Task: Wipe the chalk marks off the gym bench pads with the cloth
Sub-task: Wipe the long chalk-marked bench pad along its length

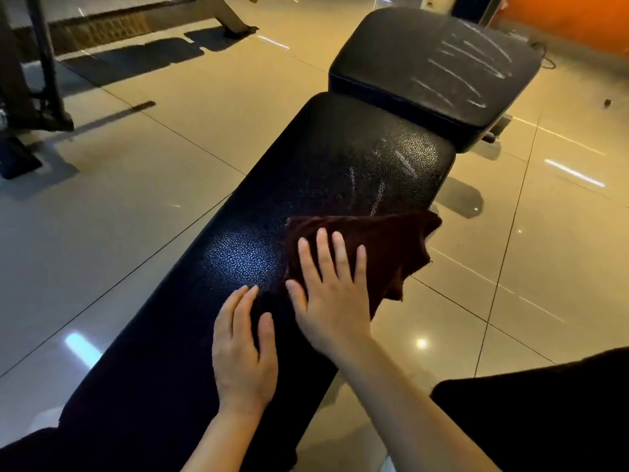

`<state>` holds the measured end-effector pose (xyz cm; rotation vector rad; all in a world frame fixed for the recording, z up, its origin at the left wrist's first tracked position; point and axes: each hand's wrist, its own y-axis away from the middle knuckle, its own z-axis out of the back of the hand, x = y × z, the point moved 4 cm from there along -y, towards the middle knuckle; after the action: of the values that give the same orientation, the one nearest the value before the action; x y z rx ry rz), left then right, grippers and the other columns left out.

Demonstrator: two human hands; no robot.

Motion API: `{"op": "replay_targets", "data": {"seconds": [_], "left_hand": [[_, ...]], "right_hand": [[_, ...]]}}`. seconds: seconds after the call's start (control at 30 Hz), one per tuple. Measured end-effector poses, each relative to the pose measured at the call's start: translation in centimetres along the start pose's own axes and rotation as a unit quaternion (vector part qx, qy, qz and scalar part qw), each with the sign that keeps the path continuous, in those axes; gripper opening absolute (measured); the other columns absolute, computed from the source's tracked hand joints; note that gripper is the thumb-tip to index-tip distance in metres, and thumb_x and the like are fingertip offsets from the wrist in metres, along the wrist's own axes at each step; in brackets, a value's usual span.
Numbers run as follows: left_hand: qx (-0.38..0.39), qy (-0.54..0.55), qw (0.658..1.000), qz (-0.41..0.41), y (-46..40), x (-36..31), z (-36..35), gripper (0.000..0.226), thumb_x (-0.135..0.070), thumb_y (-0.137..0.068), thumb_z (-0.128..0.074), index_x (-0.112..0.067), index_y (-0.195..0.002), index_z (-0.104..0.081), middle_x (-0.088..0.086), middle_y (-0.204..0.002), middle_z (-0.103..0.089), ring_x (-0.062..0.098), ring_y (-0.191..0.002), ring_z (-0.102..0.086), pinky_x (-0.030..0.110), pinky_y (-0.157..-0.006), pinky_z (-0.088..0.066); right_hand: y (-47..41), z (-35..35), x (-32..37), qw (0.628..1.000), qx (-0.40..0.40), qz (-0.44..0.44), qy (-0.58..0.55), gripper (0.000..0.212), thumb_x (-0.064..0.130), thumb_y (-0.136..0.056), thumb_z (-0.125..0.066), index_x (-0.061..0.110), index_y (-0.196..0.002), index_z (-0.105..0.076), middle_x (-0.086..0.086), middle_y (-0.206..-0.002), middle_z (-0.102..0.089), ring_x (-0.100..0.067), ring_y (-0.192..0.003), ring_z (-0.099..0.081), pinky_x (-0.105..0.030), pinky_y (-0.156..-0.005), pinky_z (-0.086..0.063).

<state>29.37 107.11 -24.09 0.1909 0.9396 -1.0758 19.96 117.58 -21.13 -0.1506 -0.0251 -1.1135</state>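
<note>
Right hand [328,291] flat on cloth [384,247], left hand [243,352] flat on pad [306,185], gripping nothing. Could smear chalk marks [381,192] if pressed lightly.

Glossy beige floor tiles [190,107] all round, dark grout lines crossing, ceiling lights mirrored as white streaks and spots; dark rack upright [47,63] at ten o'clock, standing on a black foot [17,158] near nine; pale frame leg [228,18] at eleven, its shadow thrown toward the left; orange wall [571,18] at one o'clock; thin black cable [548,61] lying on the tiles just below that wall; small dark speck [607,102] on the floor toward two; black clothing [544,420] filling the corner at five.
</note>
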Motion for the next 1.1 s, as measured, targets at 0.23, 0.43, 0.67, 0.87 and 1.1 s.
{"op": "replay_targets", "data": {"seconds": [0.23, 0.43, 0.67, 0.87, 1.1], "left_hand": [[0.043, 0.036, 0.996, 0.069, -6.2, -2.4, 1.2, 0.043, -0.044, -0.091, -0.053, -0.015, -0.122, -0.059, 0.004, -0.122, -0.056, 0.020, -0.110, -0.053, 0.051, -0.099, -0.042], [0.150, 0.003, 0.986, 0.077, -11.5, -5.1, -2.4, 0.039, -0.040, -0.089, -0.065, -0.019, -0.122, -0.061, 0.005, -0.127, -0.049, 0.023, -0.120, -0.048, 0.034, -0.102, -0.038], [0.226, 0.096, 0.969, 0.031, -13.0, -5.3, -2.1, 0.011, -0.029, -0.086, -0.070, -0.026, -0.085, -0.059, -0.009, -0.091, -0.064, 0.006, -0.089, -0.058, 0.023, -0.078, -0.040], [0.274, 0.100, 0.956, -0.007, -12.8, -5.1, -0.2, 0.022, -0.011, -0.081, -0.075, -0.031, -0.080, -0.065, -0.010, -0.082, -0.068, -0.005, -0.075, -0.060, 0.019, -0.079, -0.044], [0.301, 0.175, 0.937, -0.005, -11.1, -8.7, 2.7, 0.011, -0.010, -0.092, -0.060, -0.017, -0.084, -0.059, 0.003, -0.082, -0.060, 0.011, -0.058, -0.059, 0.024, -0.051, -0.052]], "right_hand": [[1.4, 2.1, 0.0, 0.976, 0.056, 0.007, -0.209, 0.056, 0.047, -0.100, -0.023, 0.024, -0.149, -0.036, 0.000, -0.163, -0.014, -0.013, -0.150, -0.004, -0.029, -0.116, 0.012], [1.1, 6.3, -8.4, 0.968, -0.105, -0.120, -0.193, 0.034, 0.015, -0.099, -0.050, 0.014, -0.132, -0.058, -0.002, -0.144, -0.046, -0.019, -0.133, -0.040, -0.022, -0.106, -0.026], [-2.2, 7.5, -12.7, 0.973, -0.086, -0.159, -0.146, 0.006, 0.021, -0.092, -0.062, 0.020, -0.097, -0.060, 0.003, -0.112, -0.049, -0.016, -0.093, -0.047, -0.030, -0.074, -0.033], [0.2, 9.7, -13.2, 0.935, -0.087, -0.148, -0.312, 0.026, 0.012, -0.086, -0.068, 0.032, -0.075, -0.055, 0.008, -0.075, -0.061, -0.022, -0.074, -0.062, -0.032, -0.066, -0.046], [4.2, 14.9, -13.7, 0.914, -0.074, -0.148, -0.371, 0.016, 0.007, -0.086, -0.067, 0.021, -0.078, -0.067, 0.005, -0.073, -0.064, -0.007, -0.059, -0.057, -0.025, -0.059, -0.042]]}}
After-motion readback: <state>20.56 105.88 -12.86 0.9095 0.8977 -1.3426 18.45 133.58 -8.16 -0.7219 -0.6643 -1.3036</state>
